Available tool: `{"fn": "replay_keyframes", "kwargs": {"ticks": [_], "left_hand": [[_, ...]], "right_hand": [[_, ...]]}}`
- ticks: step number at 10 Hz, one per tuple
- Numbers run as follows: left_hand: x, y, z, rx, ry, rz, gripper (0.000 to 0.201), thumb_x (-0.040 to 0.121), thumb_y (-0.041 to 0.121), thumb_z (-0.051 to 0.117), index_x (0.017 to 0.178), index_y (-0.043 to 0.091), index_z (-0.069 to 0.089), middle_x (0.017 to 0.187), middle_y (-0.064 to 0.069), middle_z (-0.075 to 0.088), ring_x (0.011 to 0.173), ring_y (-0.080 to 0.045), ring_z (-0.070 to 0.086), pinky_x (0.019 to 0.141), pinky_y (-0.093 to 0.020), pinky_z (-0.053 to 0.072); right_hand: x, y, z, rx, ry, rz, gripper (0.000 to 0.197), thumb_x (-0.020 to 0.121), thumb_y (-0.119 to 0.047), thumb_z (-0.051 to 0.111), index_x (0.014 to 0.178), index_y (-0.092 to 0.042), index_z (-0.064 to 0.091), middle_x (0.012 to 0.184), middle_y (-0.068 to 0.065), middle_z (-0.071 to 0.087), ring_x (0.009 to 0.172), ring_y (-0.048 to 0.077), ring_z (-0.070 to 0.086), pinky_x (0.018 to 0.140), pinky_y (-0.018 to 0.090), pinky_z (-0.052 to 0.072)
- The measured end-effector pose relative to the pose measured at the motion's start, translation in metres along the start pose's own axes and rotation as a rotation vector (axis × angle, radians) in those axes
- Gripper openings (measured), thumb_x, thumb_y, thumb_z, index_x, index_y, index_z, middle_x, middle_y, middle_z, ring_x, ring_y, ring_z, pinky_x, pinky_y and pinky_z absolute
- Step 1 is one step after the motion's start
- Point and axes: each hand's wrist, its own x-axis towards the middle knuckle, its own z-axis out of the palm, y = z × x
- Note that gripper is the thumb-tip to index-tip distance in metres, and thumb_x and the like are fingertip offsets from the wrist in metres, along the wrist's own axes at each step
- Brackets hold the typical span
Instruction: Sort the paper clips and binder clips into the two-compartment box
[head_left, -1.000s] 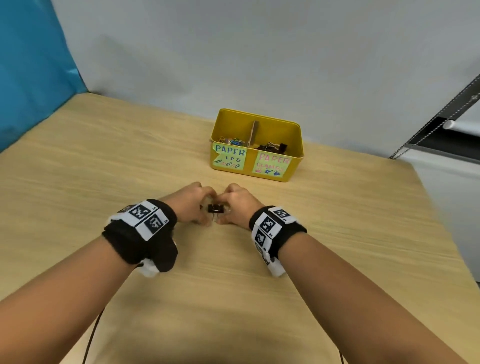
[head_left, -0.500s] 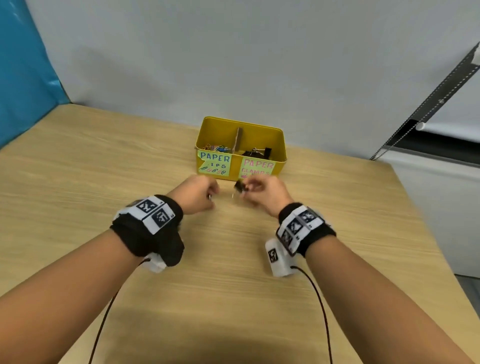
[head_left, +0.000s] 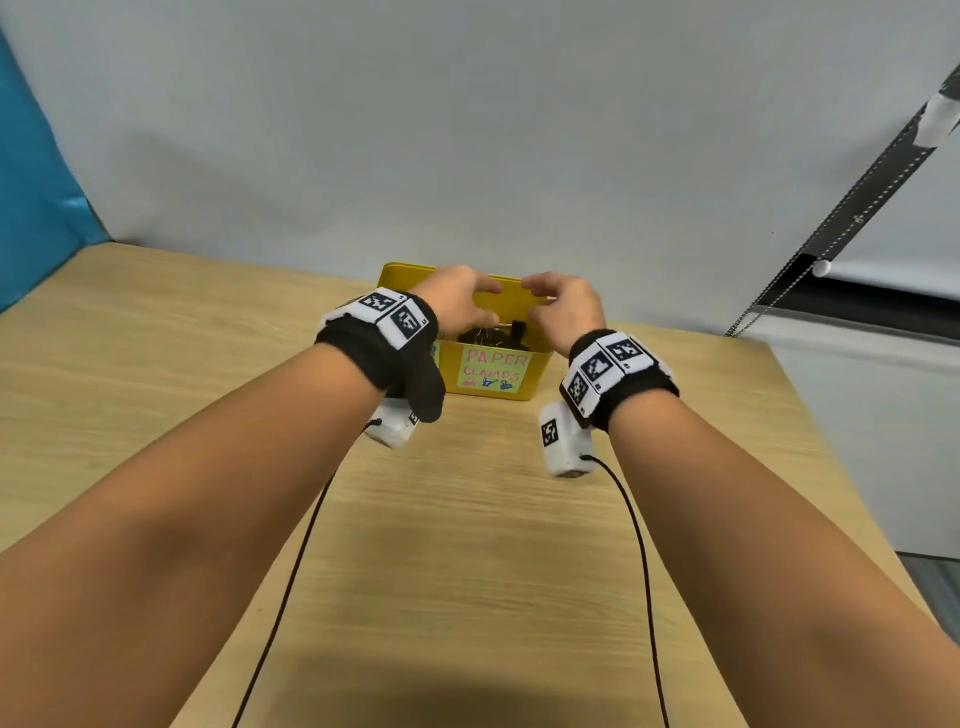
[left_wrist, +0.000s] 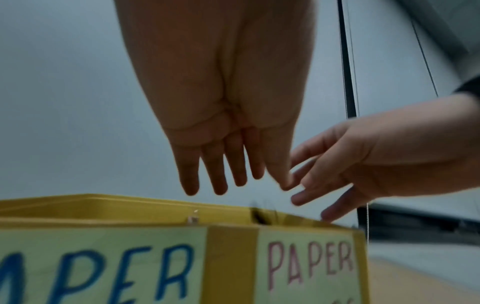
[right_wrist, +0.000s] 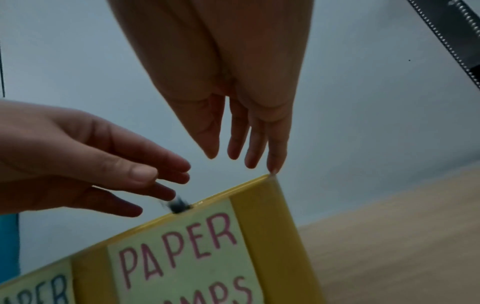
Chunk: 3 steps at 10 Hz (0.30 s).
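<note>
1. A yellow two-compartment box (head_left: 535, 364) sits on a pale wooden desk (head_left: 467, 545) near its far edge, close to a grey wall (head_left: 467, 130). A blue panel (head_left: 31, 182) stands at the far left and a window blind with a bead chain (head_left: 831, 218) at the right. Black wrist straps with square markers and trailing cables partly cover the box's front.
2. The box's long side faces the person, running left to right. Its right front label (head_left: 493, 370) reads "PAPER CLAMPS" in pink; the left one, seen from the left wrist, reads "PAPER" in blue.
3. Black binder clips (head_left: 498, 332) lie in the right compartment – the left compartment is hidden behind the left wrist.
4. The left hand (head_left: 457, 299) and right hand (head_left: 566, 306) hover over the right compartment, fingers (left_wrist: 233, 164) loosely extended and spread, gripping nothing.
5. A small dark blurred clip (right_wrist: 178, 204) sits at the box rim, just below the left fingertips – whether they touch is unclear.
</note>
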Motion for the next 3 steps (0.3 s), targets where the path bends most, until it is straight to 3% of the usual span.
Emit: {"fn": "replay_keyframes", "kwargs": {"ticks": [1,2,3], "left_hand": [[0.005,-0.008,0.004,0.094,-0.037,0.014,0.063,0.088,0.033,0.059,0.144,0.018,0.035,0.148,-0.007,0.042,0.136,-0.024,0.039,0.11,-0.033,0.033],[-0.014,-0.009,0.005,0.093,0.036,0.034,0.057,0.087,0.035,0.059,0.139,0.02,0.042,0.147,-0.006,0.04,0.136,-0.023,0.037,0.113,-0.038,0.032],[-0.064,-0.019,0.021,0.033,0.017,0.062,0.039,0.084,0.038,0.062,0.12,0.022,0.058,0.126,-0.003,0.052,0.12,-0.019,0.048,0.103,-0.037,0.041]], "right_hand": [[-0.003,0.004,-0.001,-0.021,-0.026,-0.019,0.042,0.086,0.001,0.053,0.124,-0.016,0.062,0.13,0.007,0.061,0.12,0.022,0.056,0.101,0.027,0.044],[-0.018,-0.001,-0.008,-0.042,-0.037,-0.043,0.039,0.088,-0.004,0.055,0.125,-0.015,0.061,0.133,0.006,0.06,0.125,0.02,0.053,0.105,0.027,0.039],[-0.059,0.007,-0.009,-0.074,-0.114,-0.115,0.035,0.089,-0.011,0.058,0.123,-0.018,0.062,0.131,0.003,0.06,0.12,0.017,0.055,0.1,0.024,0.04]]}}
